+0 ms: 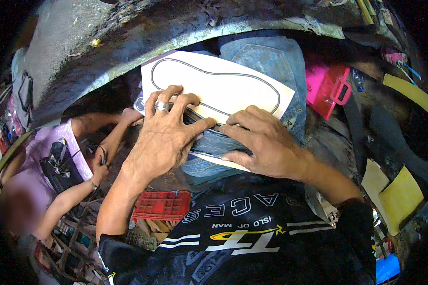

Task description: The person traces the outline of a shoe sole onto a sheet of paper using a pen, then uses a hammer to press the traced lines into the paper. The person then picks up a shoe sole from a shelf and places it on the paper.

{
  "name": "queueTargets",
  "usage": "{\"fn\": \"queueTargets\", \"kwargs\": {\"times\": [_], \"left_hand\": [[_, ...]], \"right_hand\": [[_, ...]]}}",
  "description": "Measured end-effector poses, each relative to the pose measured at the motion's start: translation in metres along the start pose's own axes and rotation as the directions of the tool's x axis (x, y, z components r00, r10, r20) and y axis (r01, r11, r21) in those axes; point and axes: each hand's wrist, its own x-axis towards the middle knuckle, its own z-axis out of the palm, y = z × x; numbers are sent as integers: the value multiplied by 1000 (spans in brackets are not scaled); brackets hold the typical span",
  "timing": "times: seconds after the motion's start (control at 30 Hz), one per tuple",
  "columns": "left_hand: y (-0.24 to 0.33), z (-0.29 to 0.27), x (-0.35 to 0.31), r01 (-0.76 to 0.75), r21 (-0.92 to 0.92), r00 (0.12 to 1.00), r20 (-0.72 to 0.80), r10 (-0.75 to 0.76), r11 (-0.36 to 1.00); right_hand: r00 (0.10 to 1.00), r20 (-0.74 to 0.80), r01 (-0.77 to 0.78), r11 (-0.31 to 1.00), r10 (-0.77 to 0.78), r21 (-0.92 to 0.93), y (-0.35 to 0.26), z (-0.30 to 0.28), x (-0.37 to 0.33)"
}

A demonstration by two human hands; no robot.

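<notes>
A white sheet [214, 85] lies across the jeans on my lap. On it rests a thin dark line or cord in the outline of a shoe sole [254, 77]; I cannot tell which it is. My left hand [169, 126], a ring on one finger, presses down with bent, spread fingers on a dark grey streaked piece [216, 143] at the sheet's near edge. The right hand [264, 142] grips that piece's right end between thumb and fingers. Its left part is hidden under my left hand.
Beyond my knees curves a large dark, worn surface [128, 42]. A person in light purple [57, 156] sits at the left. Near my left forearm is a red crate [161, 205]. At the right are a pink plastic case [328, 88] and yellow sheets [399, 199].
</notes>
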Motion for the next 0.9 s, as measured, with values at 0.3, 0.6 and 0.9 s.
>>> {"fn": "queueTargets", "kwargs": {"times": [0.3,0.6,0.9], "left_hand": [[-11,5,-14,134,-24,978,-156,-136,991],[-21,6,-10,80,-5,988,-131,-80,997],[-28,37,-39,365,-71,846,-392,-363,928]], "right_hand": [[1000,3,29,995,-29,-95,0,5,-7],[995,88,54,977,-37,-205,6,11,10],[996,80,40,982,-26,-187,4,8,9]]}}
